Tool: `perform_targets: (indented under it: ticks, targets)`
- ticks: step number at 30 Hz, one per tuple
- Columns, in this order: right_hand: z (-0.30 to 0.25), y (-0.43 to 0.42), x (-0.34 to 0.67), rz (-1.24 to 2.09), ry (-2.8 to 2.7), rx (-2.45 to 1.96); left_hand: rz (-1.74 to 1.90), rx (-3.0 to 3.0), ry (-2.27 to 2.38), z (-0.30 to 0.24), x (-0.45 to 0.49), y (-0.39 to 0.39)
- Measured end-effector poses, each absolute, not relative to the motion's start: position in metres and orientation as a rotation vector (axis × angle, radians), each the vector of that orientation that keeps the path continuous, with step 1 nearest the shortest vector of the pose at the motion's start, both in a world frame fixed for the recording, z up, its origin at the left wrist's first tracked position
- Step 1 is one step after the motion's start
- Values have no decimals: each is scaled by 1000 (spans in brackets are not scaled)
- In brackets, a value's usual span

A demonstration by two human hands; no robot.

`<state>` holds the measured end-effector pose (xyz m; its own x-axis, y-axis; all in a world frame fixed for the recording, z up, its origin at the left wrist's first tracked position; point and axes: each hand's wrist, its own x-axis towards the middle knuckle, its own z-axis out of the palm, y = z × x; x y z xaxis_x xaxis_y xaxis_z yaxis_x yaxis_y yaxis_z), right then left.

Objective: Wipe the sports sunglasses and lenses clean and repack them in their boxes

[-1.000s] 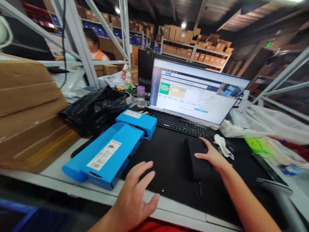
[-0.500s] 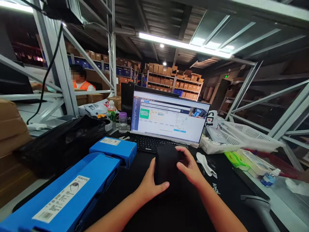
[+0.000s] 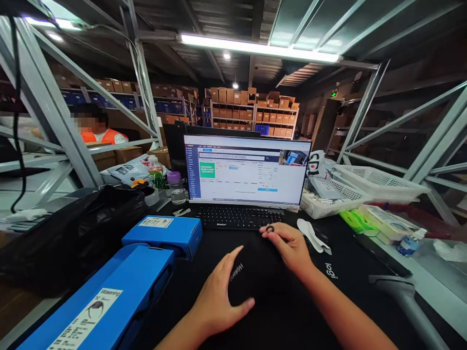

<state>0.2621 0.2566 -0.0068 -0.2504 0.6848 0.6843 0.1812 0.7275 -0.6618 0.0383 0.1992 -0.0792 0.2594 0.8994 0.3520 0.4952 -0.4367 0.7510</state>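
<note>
A black case or pouch (image 3: 251, 272) with pale "Wakening"-type lettering is in front of me; its outline melts into the black desk mat (image 3: 306, 311). My left hand (image 3: 222, 294) curves round its left side, thumb stretched over it and fingers along the edge. Near the far end, my right hand (image 3: 288, 243) is closed in a pinch on a small black loop (image 3: 269, 229). Whether the loop is joined to the case I cannot tell. Just beyond the right fingers lies a black keyboard (image 3: 233, 217).
Blue boxes (image 3: 146, 287) with white labels lie on the left, beside a black plastic bag (image 3: 73, 233). A monitor (image 3: 244, 175) stands behind the keyboard. To the right are a white cloth (image 3: 314, 236), a barcode scanner (image 3: 397, 291) and white baskets (image 3: 335, 201). A co-worker (image 3: 97, 129) sits beyond.
The black case has gone from raised and upright to lower and flatter, its lettering now showing. My right hand has moved from its side to a pinch on the loop. The view has shifted right.
</note>
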Motion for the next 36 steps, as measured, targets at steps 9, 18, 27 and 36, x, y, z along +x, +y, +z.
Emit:
perform_targets:
  ticks: [9, 18, 27, 36]
  targets:
    - [-2, 231, 249, 434, -1737, -638, 1221, 1493, 1012, -66, 38, 203]
    - [-35, 194, 219, 115, -2271, -330, 1354, 872, 1024, -54, 34, 204]
    - [-57, 215, 203, 623, -2606, -383, 1478, 27, 780, -23, 14, 203]
    - [-34, 226, 232, 836, -2417, -686, 1649, 276, 826, -55, 34, 213]
